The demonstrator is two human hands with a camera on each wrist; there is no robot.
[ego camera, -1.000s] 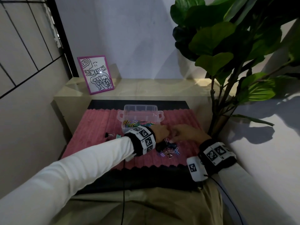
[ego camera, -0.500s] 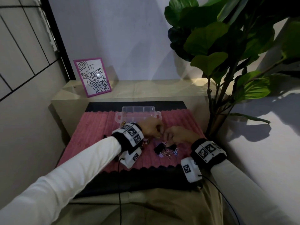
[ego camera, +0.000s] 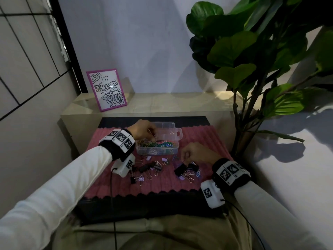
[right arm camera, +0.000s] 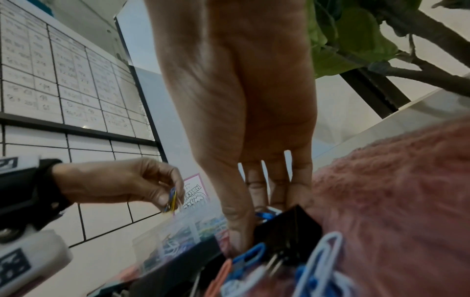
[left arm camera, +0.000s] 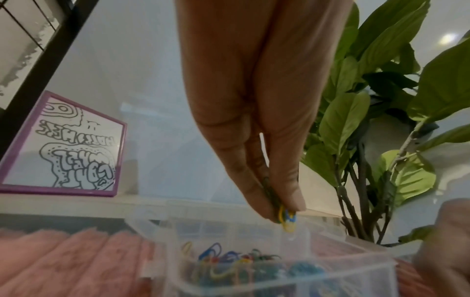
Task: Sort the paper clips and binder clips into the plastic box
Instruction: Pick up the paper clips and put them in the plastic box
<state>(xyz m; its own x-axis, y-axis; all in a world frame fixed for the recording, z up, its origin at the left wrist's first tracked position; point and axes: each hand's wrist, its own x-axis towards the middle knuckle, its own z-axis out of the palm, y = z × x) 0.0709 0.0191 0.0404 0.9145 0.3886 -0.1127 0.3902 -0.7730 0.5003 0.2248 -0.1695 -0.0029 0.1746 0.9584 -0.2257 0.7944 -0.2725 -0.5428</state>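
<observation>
From the head view, I see my left hand (ego camera: 142, 129) over the far left corner of the box (ego camera: 173, 148), pinching a few paper clips (ego camera: 154, 137) above the compartment already full of colored ones. My right hand (ego camera: 195, 153) sits just right of the box, fingers curled down into the loose pile (ego camera: 187, 171) on the pink mat (ego camera: 108, 141). Whether it grips anything there, I cannot tell.

From the left wrist, the yellow and blue clips (left arm camera: 287, 218) hang from thumb and fingertip right above the box rim (left arm camera: 330, 259). I judge that letting go here could bounce them off the rim or drop them into the wrong compartment.

From the right wrist, my fingers (right arm camera: 236, 227) press beside a black binder clip (right arm camera: 287, 227) tangled among paper clips. Lifting it may drag hooked clips along, so both kinds could land in one compartment or scatter over the mat.
</observation>
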